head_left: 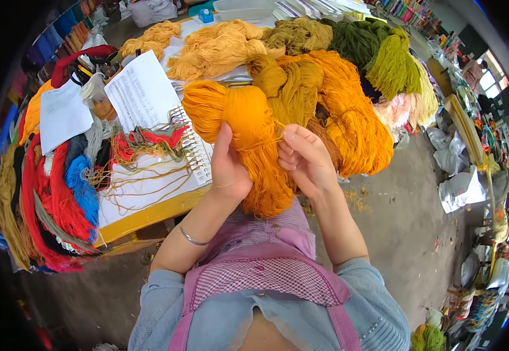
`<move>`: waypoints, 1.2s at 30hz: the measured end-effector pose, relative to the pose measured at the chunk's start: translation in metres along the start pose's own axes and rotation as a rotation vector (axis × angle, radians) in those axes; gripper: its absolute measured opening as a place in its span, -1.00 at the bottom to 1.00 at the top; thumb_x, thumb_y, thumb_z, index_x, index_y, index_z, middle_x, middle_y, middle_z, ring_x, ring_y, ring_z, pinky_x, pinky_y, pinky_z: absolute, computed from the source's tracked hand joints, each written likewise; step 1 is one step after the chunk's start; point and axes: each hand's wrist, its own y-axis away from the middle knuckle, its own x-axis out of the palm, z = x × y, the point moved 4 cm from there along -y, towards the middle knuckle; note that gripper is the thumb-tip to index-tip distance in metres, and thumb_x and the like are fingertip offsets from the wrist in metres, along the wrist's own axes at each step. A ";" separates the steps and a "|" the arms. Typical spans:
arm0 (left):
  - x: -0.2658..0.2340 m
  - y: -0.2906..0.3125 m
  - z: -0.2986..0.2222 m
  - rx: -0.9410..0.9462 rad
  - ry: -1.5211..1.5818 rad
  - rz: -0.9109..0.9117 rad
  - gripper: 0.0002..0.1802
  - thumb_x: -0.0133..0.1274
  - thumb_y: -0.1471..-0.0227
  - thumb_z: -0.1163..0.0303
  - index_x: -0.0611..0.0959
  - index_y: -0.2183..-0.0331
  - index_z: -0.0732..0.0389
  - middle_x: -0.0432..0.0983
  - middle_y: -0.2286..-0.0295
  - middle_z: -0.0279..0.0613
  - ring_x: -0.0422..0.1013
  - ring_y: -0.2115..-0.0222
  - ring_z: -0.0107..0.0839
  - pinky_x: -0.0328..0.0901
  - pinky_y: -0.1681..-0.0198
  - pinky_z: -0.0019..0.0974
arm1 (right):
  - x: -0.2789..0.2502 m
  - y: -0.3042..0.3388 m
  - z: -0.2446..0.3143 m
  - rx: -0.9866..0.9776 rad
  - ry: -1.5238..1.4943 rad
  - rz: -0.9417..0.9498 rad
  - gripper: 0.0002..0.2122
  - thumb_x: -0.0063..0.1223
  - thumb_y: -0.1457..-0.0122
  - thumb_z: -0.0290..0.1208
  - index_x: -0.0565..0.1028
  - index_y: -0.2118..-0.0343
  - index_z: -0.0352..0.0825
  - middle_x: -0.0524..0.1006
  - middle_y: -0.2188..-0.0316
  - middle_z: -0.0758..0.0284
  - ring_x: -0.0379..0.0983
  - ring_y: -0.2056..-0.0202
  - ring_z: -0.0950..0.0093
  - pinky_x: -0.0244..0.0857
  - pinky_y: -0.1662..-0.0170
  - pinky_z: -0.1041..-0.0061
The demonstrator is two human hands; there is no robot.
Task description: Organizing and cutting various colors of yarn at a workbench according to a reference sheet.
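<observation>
A thick bundle of orange yarn [245, 120] is held up in front of me, rounded at its upper end and hanging loose below. My left hand [231, 167] wraps round its left side, the thumb pointing up along it. On the right side of the bundle, my right hand [304, 155] pinches a strand of the orange yarn [279, 136] between thumb and fingertips. Behind my right hand lies a larger heap of orange yarn [348, 117], with a mustard-brown skein [292, 88] beside it.
A yellow-edged table [152, 216] carries printed sheets [142, 88], a spiral notebook [199, 152] and pale-orange skeins [219, 47]. Red yarn [70, 199] and blue yarn [80, 181] hang at its left end. Green yarn [393, 64] lies far right. Yarn scraps [357, 199] dot the floor.
</observation>
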 end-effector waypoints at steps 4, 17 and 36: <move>-0.004 -0.002 0.003 0.011 0.063 -0.058 -0.43 -0.02 -0.13 -0.01 0.37 -0.06 0.12 0.39 0.02 -0.24 0.32 0.00 -0.26 0.19 -0.11 -0.09 | -0.001 0.005 0.003 -0.007 -0.013 -0.044 -0.85 0.05 -0.22 -0.36 0.49 0.32 -0.35 0.35 0.60 0.51 0.16 0.63 0.72 -0.01 0.60 0.72; 0.018 -0.006 0.019 -0.094 0.154 -0.121 -0.53 0.02 -0.10 0.13 0.46 0.00 0.15 0.46 0.07 -0.20 0.38 0.04 -0.22 0.23 -0.10 -0.08 | -0.009 0.047 0.007 -0.248 -0.128 0.158 -0.85 -0.06 -0.28 -0.31 0.35 0.33 -0.28 0.39 0.57 0.36 0.26 0.53 0.55 0.13 0.48 0.66; -0.031 -0.180 0.031 0.232 0.186 -0.187 -0.58 0.14 -0.06 0.34 0.45 0.05 0.22 0.48 0.17 -0.20 0.44 0.16 -0.28 0.36 0.06 -0.16 | -0.399 0.512 0.059 0.630 2.076 -1.547 -0.77 0.08 0.01 -0.30 0.55 0.49 -0.41 0.55 0.57 0.15 0.50 0.51 0.32 0.33 0.37 0.27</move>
